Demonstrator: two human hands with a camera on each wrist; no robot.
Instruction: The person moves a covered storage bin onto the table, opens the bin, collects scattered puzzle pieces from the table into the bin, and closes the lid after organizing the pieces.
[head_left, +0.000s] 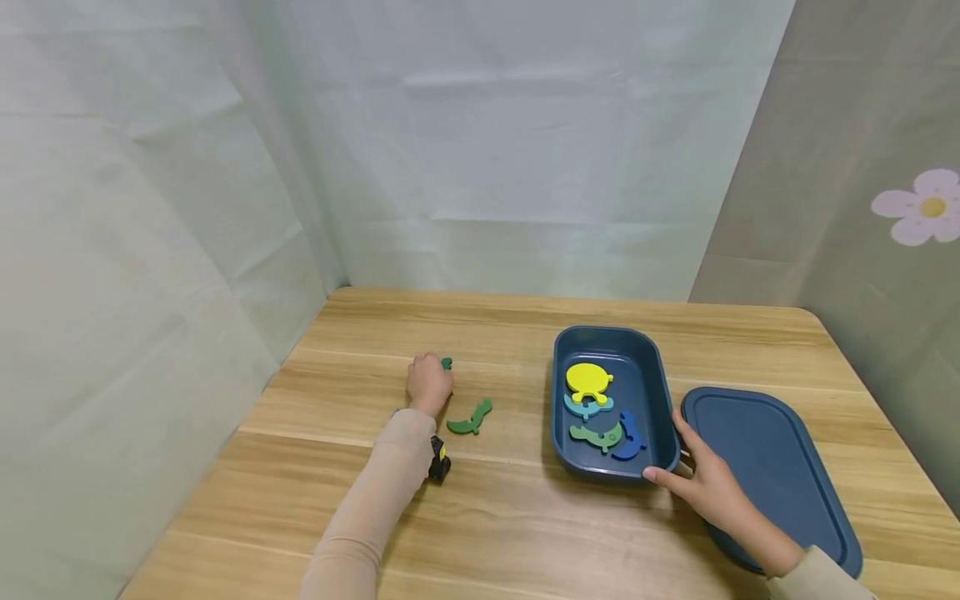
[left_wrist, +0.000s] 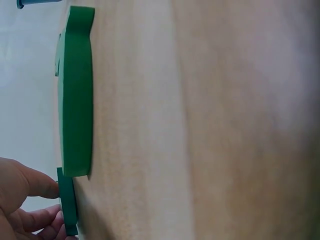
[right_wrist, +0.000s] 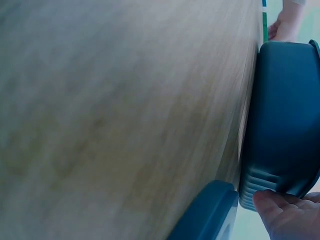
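Head view: left hand is down on the left of the table, closed over a dark green piece, only one end poking out right. Container is well off to the right; the gap between runs sideways. Loose green piece lies near the left hand, to its right and closer to the body, long axis slanting near-left to far-right; left is the nearer hand. Right hand holds the container's near-right corner. Lid beside it.

Left wrist view: shows what head hides, thumb and fingertips pinching the dark green piece. Loose green piece is apart from the fingers. Can't tell if the pinched piece is off the table.

Right wrist view: adds the container's outer wall, right thumb against its ribbed corner, other fingers partly hidden.
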